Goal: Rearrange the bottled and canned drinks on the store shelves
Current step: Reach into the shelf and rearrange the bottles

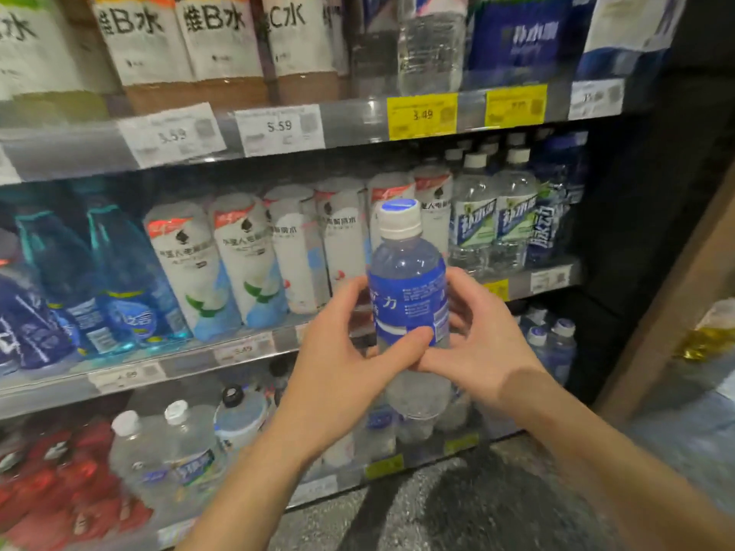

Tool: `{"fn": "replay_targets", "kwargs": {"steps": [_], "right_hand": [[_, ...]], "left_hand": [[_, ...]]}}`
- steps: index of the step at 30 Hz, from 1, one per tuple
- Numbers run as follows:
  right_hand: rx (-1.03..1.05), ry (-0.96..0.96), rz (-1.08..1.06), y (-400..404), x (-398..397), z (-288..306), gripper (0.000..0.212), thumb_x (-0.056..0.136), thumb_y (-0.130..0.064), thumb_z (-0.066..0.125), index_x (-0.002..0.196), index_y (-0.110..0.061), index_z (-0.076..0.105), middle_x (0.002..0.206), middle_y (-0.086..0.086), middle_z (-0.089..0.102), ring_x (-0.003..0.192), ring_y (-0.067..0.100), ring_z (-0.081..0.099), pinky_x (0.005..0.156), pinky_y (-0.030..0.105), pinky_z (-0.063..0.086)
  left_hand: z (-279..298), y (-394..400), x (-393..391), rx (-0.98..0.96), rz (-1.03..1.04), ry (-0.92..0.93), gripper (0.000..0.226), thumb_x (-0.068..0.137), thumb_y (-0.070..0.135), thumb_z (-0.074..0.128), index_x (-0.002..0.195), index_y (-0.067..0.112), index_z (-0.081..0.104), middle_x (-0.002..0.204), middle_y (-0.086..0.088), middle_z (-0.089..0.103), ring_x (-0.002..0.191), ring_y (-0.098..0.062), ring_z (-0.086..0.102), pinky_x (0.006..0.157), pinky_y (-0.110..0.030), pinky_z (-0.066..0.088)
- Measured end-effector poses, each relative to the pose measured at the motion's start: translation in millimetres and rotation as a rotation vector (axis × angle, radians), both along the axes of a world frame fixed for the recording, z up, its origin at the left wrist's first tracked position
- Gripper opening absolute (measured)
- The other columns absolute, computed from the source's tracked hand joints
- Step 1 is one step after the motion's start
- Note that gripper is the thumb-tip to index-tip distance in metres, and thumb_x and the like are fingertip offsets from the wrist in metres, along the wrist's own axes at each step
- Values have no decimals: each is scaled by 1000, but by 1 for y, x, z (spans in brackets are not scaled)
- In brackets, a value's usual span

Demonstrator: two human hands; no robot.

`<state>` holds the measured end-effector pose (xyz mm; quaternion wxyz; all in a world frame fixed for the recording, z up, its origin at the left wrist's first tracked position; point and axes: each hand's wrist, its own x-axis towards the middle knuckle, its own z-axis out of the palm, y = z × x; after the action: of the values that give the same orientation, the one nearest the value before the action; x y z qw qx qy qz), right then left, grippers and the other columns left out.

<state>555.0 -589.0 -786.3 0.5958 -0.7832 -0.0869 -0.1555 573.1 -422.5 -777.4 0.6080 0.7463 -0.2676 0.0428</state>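
Observation:
A clear bottle with a blue label and a white cap [407,288] stands upright in the air in front of the middle shelf [254,346]. My left hand [350,351] grips it from the left, thumb across the lower label. My right hand [477,336] cups it from the right and behind, fingers partly hidden by the bottle. Behind it stand white-labelled bottles [238,256] in a row.
Blue bottles [119,280] fill the middle shelf's left; green-labelled clear bottles [493,216] stand at its right. The top shelf [358,121] carries tall white-labelled bottles and price tags. Below are red bottles [59,471], clear bottles [171,451] and blue-capped ones [551,340]. A wooden panel [676,296] rises at right.

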Motion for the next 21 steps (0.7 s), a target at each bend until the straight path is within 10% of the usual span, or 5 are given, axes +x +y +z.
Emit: {"fn": "replay_targets", "kwargs": {"steps": [4, 10, 15, 21], "right_hand": [[1, -46, 37, -42, 22, -6, 69, 57, -25, 91, 121, -35, 64, 116, -13, 72, 111, 7, 66, 95, 35, 55], [52, -189, -14, -73, 44, -35, 72, 60, -12, 95, 118, -37, 61, 112, -23, 70, 109, -2, 64, 92, 16, 49], [14, -203, 26, -85, 57, -35, 64, 57, -22, 96, 113, -29, 66, 103, -18, 73, 95, 3, 69, 81, 26, 58], [-143, -203, 88, -110, 69, -37, 63, 51, -50, 93, 94, -29, 53, 97, -12, 70, 88, 9, 67, 78, 41, 57]], "left_hand": [[-8, -44, 15, -16, 97, -44, 47, 75, 31, 81, 119, 27, 65, 111, 16, 73, 101, -3, 68, 84, -19, 53], [-29, -80, 30, -76, 225, -77, 42, 76, 26, 87, 114, 24, 69, 105, 10, 75, 97, -9, 71, 86, -38, 59], [-39, -93, 36, -94, 299, -84, 44, 72, 38, 86, 112, 28, 70, 104, 8, 76, 95, -15, 72, 82, -52, 59], [-49, -96, 33, 76, 232, -104, 58, 70, 48, 75, 126, 39, 62, 117, 19, 71, 106, -4, 68, 88, -40, 58]]}}
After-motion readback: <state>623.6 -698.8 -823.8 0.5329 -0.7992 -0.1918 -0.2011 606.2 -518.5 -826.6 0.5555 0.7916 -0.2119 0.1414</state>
